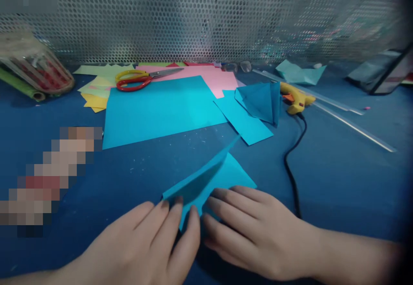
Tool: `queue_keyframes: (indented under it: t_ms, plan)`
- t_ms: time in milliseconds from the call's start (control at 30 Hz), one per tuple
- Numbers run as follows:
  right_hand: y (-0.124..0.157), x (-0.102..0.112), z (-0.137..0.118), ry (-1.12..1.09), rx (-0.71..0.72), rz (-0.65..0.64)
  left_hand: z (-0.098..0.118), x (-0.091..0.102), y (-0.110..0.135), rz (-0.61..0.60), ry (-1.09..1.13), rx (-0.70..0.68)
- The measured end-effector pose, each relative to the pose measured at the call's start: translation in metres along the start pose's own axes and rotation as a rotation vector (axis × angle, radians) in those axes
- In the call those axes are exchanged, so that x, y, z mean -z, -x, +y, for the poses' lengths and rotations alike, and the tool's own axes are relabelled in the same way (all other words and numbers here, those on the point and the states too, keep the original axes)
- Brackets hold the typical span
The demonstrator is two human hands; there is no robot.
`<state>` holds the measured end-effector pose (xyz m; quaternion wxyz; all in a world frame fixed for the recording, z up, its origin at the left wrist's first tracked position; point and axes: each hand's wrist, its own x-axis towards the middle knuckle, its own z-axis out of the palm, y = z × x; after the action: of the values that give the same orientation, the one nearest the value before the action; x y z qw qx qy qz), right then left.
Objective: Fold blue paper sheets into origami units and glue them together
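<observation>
Paper (226, 175) wants edges aligned before creasing: left hand (138, 237) spread at its left, right hand (258, 227) at its right, can't tell if pinching.

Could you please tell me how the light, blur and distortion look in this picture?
Head view, light: brighter patch on the large blue sheet, shadow inside the folded paper; head view, blur: left hand and right hand slightly soft, mesh smeared toward the right; head view, edges: dark at far right, pixel blocks at left.
</observation>
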<state>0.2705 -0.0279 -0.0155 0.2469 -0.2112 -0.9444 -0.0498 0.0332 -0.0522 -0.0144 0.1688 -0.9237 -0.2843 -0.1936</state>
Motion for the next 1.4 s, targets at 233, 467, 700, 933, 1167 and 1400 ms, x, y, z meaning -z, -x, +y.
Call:
queue_keyframes:
  t_ms: [233, 467, 700, 933, 1167, 1400]
  plan:
    - [-0.004, -0.005, 0.008, -0.15, -0.142, -0.022, 0.002, 0.0, 0.001, 0.022, -0.018, 0.086]
    - [-0.013, -0.007, 0.016, -0.461, -0.534, -0.076, -0.002, 0.001, 0.002, -0.039, -0.107, 0.104]
    - [-0.009, -0.008, 0.009, -0.383, -0.607, -0.191, 0.003, -0.004, 0.005, 0.058, -0.059, 0.166]
    - [-0.014, -0.01, 0.011, -0.361, -0.667, -0.205, 0.005, -0.001, 0.009, -0.067, -0.12, 0.106]
    - [-0.013, -0.01, 0.019, -0.342, -0.717, -0.264, 0.012, -0.008, 0.01, 0.064, -0.079, 0.197]
    - [-0.02, -0.009, 0.022, -0.396, -0.775, -0.301, 0.006, -0.003, -0.002, 0.005, -0.069, 0.135]
